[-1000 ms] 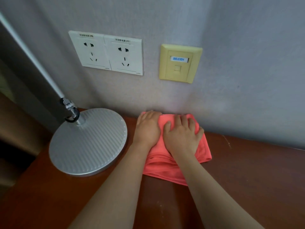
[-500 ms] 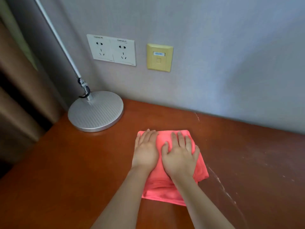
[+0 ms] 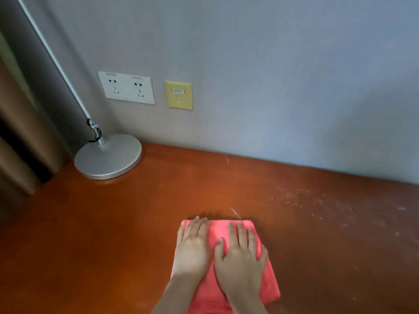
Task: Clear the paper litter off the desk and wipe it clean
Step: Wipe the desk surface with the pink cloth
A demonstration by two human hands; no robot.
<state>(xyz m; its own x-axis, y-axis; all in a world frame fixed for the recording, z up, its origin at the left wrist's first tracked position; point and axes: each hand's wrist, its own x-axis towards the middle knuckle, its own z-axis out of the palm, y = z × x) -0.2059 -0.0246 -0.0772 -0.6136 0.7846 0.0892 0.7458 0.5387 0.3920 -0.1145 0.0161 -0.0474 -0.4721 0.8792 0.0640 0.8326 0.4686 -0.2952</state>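
A folded pink cloth point(image 3: 269, 284) lies on the brown wooden desk point(image 3: 102, 223), near its front edge. My left hand point(image 3: 192, 248) presses flat on the cloth's left half, fingers pointing at the wall. My right hand point(image 3: 240, 261) lies flat on the right half, fingers slightly spread. The two hands sit side by side and cover most of the cloth. No paper litter is in view.
A silver round lamp base point(image 3: 108, 157) with a slanted pole stands at the desk's back left corner. White dust streaks point(image 3: 306, 200) mark the desk to the right of the cloth. White sockets point(image 3: 127, 87) and a yellow wall plate point(image 3: 179, 95) sit on the wall.
Both hands have dragged the cloth from against the wall back toward me across the desk. The view has pulled back with them.
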